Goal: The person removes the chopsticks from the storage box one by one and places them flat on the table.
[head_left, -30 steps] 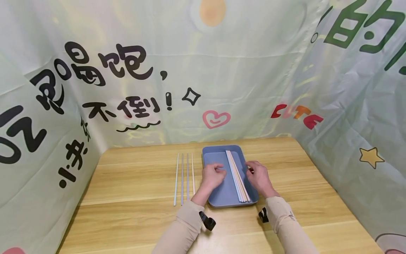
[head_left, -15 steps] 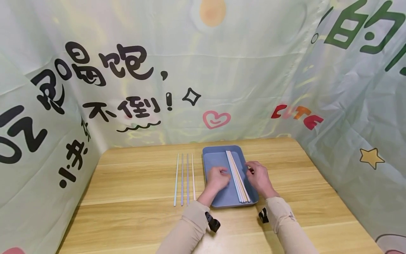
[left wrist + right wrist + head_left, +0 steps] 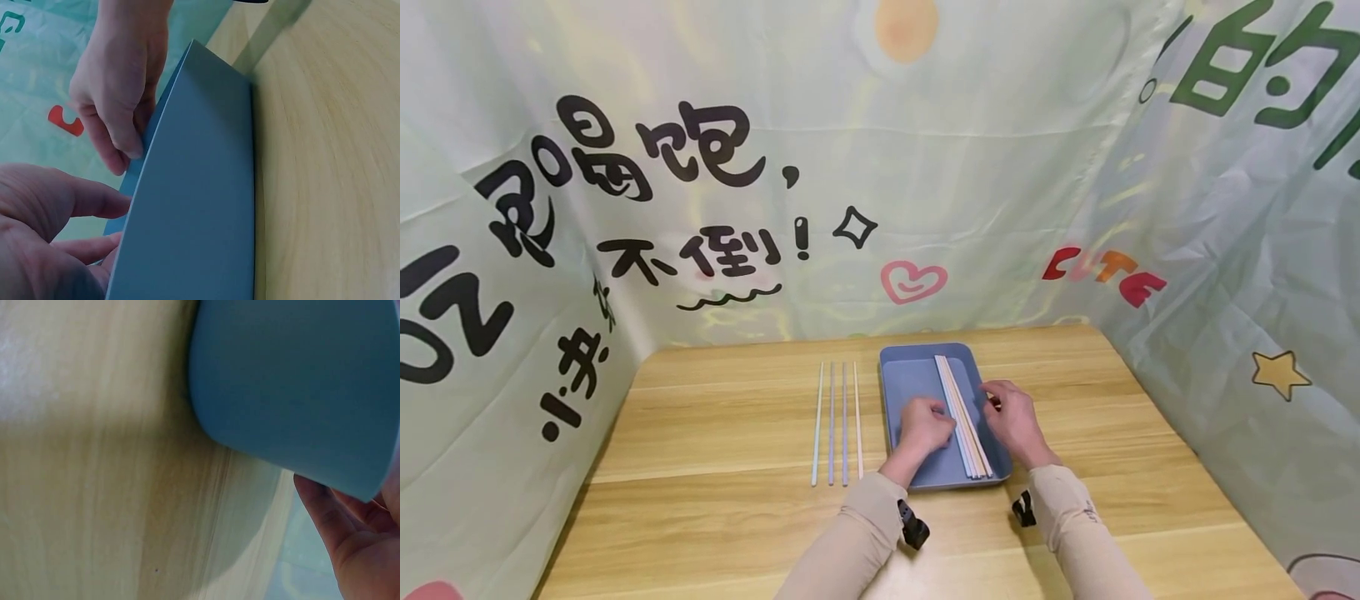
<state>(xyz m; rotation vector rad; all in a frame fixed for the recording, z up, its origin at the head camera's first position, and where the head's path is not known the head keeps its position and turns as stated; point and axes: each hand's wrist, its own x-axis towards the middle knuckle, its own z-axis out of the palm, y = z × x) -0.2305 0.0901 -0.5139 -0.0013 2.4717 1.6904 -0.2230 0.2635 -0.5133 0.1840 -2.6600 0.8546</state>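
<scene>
A blue rectangular tray [image 3: 917,363] lies on the table, with a bundle of pastel chopsticks [image 3: 958,417] slanting along its right half. My left hand [image 3: 927,425] is inside the tray, bent fingers close beside the bundle's left side. In the left wrist view, the left hand [image 3: 37,237] has thumb and fingers apart, their tips partly behind the tray wall [image 3: 194,169]. At the tray's right edge, my right hand [image 3: 1013,423] holds the rim. Fingers [image 3: 328,512] lie against the outer wall in the right wrist view; the thumb is hidden there.
Left of the tray, several single chopsticks [image 3: 831,425] lie side by side with gaps on the wooden table [image 3: 715,450]. Printed cloth [image 3: 850,167] hangs behind the table and along both sides. A dark camera strap [image 3: 913,525] sits on the left sleeve.
My left hand has moved right and slightly toward me across the tray, up to the chopstick bundle. The right hand stays at the tray's right rim.
</scene>
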